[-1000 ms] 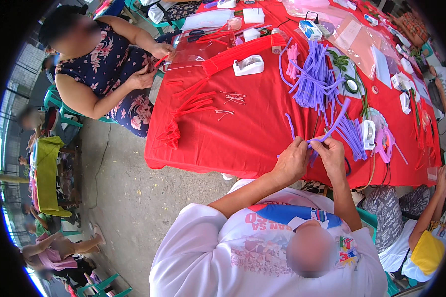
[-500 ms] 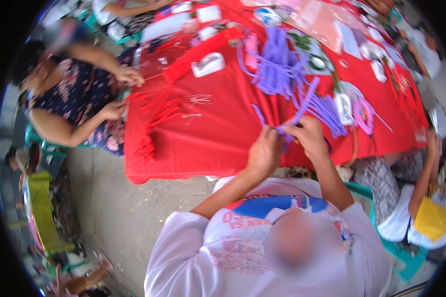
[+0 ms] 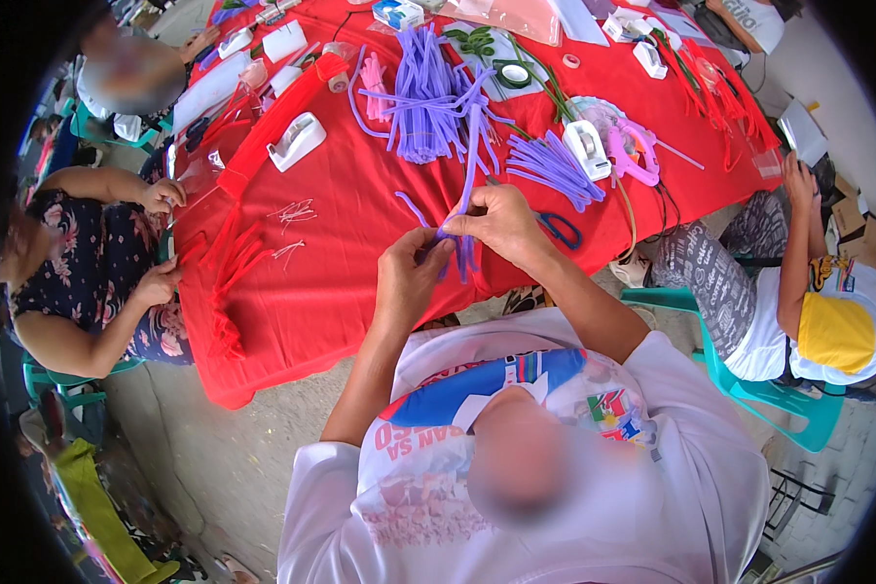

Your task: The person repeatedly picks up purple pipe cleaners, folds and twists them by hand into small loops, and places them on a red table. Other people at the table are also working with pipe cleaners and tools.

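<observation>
Over the near edge of the red-covered table, both my hands are close together on a few purple pipe cleaners (image 3: pixel 471 170). My left hand (image 3: pixel 409 277) pinches them low down, where short ends stick out below the fingers. My right hand (image 3: pixel 501 226) grips them just above, thumb and fingertips pressed together. One long stem rises from the grip toward the far side, and a shorter one (image 3: pixel 414 206) slants up to the left. Beyond my hands stands a thick bundle of purple pipe cleaners (image 3: pixel 423 117). A smaller purple bundle (image 3: pixel 555 170) lies to its right.
Blue-handled scissors (image 3: pixel 561 230) lie right of my hands. Farther right are a white tape dispenser (image 3: pixel 588 151) and a pink glue gun (image 3: pixel 635 154). Another dispenser (image 3: pixel 298 142) and red pipe cleaners (image 3: pixel 229 277) are leftward. Co-workers sit left, one hand (image 3: pixel 158 280) at the red stems, and right.
The view has turned, so the table and my hands appear farther left. My two hands stay together on the purple pipe cleaners, and the long stem now points more upright.
</observation>
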The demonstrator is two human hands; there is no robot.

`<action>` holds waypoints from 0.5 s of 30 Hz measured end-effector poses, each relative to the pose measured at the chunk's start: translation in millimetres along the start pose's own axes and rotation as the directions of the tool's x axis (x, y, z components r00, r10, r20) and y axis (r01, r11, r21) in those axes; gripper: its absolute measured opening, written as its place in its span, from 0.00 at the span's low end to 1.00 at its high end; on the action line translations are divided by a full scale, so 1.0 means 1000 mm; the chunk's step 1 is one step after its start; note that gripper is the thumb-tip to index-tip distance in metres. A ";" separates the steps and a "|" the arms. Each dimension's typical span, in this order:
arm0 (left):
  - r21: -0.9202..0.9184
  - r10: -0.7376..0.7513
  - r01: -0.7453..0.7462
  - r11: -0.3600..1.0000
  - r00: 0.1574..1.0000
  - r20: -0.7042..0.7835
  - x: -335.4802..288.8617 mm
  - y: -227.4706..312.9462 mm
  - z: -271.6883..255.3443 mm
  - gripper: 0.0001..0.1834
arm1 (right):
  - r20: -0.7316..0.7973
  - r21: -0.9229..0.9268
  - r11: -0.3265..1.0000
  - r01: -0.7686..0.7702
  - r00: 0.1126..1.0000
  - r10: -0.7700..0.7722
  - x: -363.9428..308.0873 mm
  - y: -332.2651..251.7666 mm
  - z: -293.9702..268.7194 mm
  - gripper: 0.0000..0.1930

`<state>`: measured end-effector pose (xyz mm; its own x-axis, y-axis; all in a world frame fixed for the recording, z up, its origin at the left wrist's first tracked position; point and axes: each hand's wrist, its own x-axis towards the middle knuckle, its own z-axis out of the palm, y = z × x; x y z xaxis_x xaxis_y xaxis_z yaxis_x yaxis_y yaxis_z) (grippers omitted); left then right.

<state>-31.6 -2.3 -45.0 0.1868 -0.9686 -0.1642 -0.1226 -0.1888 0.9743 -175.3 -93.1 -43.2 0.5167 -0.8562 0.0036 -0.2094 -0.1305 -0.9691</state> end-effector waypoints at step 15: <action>-0.236 -0.095 0.099 0.967 0.995 0.029 -0.001 -0.001 -0.005 0.09 | 0.304 0.249 0.947 -0.202 0.945 0.122 0.001 -0.005 -0.014 0.05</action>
<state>-26.8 0.0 -44.8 0.1689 -0.9505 -0.2607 0.1305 -0.2406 0.9618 -185.6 -101.0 -35.2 0.7154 -0.6725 -0.1895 -0.0963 0.1737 -0.9801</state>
